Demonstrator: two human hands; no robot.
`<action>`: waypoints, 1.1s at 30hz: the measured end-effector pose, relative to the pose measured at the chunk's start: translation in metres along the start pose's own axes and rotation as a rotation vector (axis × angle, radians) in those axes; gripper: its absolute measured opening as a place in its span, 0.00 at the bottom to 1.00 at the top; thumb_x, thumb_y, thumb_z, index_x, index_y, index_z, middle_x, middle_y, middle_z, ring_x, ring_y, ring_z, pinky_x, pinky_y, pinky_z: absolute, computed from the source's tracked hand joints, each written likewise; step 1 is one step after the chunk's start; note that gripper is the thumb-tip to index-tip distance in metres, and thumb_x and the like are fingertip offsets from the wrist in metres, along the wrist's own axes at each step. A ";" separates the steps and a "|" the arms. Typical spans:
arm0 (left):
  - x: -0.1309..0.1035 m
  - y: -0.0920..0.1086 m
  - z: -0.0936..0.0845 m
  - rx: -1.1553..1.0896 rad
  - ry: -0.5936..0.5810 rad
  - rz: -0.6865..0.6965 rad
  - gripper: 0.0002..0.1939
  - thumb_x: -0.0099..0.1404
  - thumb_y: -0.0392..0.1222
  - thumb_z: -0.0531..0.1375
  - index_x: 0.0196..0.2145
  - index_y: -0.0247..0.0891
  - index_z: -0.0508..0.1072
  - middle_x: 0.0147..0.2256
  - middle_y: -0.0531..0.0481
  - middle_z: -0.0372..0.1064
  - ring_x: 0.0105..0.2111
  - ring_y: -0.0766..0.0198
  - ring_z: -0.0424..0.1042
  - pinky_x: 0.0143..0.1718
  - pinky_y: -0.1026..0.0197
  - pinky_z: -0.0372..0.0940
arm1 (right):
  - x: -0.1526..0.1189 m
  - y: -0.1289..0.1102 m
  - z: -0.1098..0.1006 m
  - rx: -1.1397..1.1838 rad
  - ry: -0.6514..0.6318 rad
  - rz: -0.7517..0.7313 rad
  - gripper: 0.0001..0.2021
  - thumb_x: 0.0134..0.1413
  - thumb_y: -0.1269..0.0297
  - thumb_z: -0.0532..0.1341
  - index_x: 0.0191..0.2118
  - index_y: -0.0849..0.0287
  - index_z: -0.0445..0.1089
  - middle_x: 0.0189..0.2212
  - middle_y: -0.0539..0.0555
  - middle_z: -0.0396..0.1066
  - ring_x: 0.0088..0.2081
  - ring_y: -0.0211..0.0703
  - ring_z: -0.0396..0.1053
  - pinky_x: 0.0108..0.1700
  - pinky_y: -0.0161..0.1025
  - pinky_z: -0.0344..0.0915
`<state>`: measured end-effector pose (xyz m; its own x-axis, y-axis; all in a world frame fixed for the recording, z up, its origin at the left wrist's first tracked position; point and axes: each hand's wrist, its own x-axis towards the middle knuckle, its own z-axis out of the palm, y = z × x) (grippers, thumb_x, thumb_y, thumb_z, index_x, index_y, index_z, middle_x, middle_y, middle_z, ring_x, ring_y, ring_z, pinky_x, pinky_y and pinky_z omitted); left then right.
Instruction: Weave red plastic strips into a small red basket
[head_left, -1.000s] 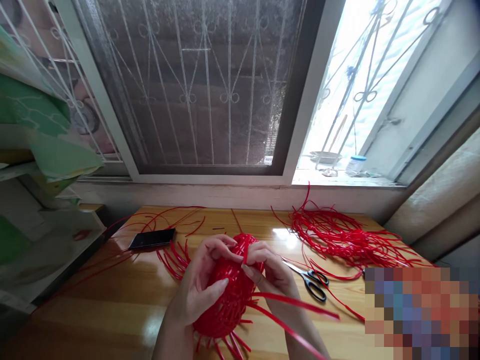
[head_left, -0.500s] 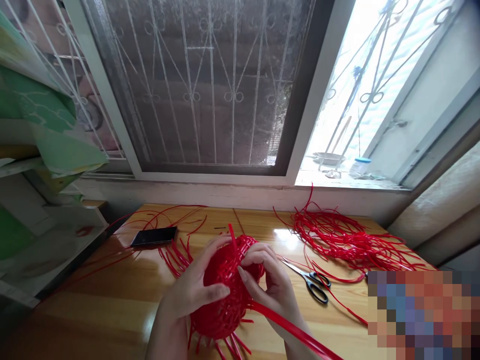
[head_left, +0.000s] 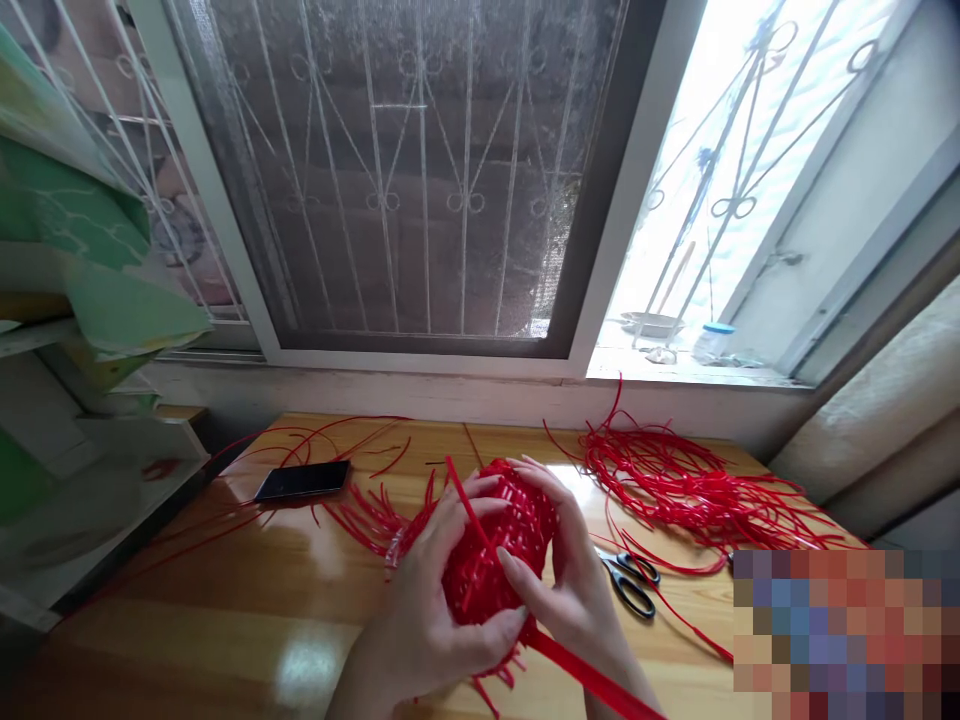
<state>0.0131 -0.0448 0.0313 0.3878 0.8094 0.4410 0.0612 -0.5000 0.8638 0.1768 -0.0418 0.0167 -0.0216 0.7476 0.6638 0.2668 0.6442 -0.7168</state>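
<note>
Between my hands is a rounded piece of red weaving, made of glossy plastic strands with loose ends sticking out. My left hand wraps round its left side, fingers over the top and thumb along the front. My right hand grips the right side, its thumb pressed on the woven surface. A short strand end juts up by the left fingers. From the lower right of the weaving a bundle of long red strands runs past my right wrist. The underside is hidden.
Black-handled scissors lie right of my hands, blades partly hidden. A large tangle of red strands covers the table's back right. A phone lies at left, among loose strands. The window wall borders the wooden table behind.
The weaving has turned and shifted right, with both hands moving along. My right fingers now reach over its top right side, and the right hand covers the scissor tips.
</note>
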 end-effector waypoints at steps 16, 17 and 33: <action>0.015 -0.017 0.012 -0.443 0.209 -0.197 0.04 0.61 0.41 0.64 0.30 0.41 0.73 0.52 0.46 0.67 0.58 0.52 0.64 0.58 0.53 0.58 | 0.014 0.019 -0.046 -0.092 -0.328 -0.121 0.24 0.53 0.54 0.67 0.56 0.48 0.66 0.59 0.53 0.63 0.67 0.52 0.47 0.67 0.50 0.49; 0.015 -0.016 0.011 -0.460 0.229 -0.216 0.06 0.60 0.40 0.64 0.27 0.40 0.71 0.51 0.46 0.68 0.56 0.52 0.66 0.55 0.54 0.60 | 0.014 0.018 -0.044 -0.088 -0.335 -0.118 0.24 0.54 0.53 0.66 0.56 0.48 0.66 0.59 0.53 0.63 0.67 0.52 0.47 0.67 0.50 0.49; 0.018 -0.004 0.011 -0.869 0.359 -0.464 0.06 0.50 0.43 0.69 0.25 0.38 0.80 0.42 0.44 0.78 0.57 0.47 0.66 0.54 0.55 0.62 | 0.012 0.012 -0.034 -0.114 -0.165 -0.252 0.18 0.65 0.76 0.52 0.53 0.48 0.68 0.53 0.51 0.71 0.63 0.44 0.59 0.64 0.50 0.56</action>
<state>0.0302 -0.0316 0.0337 0.1911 0.9801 -0.0546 -0.6026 0.1610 0.7816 0.2125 -0.0304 0.0237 -0.2538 0.5892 0.7671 0.3391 0.7969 -0.4999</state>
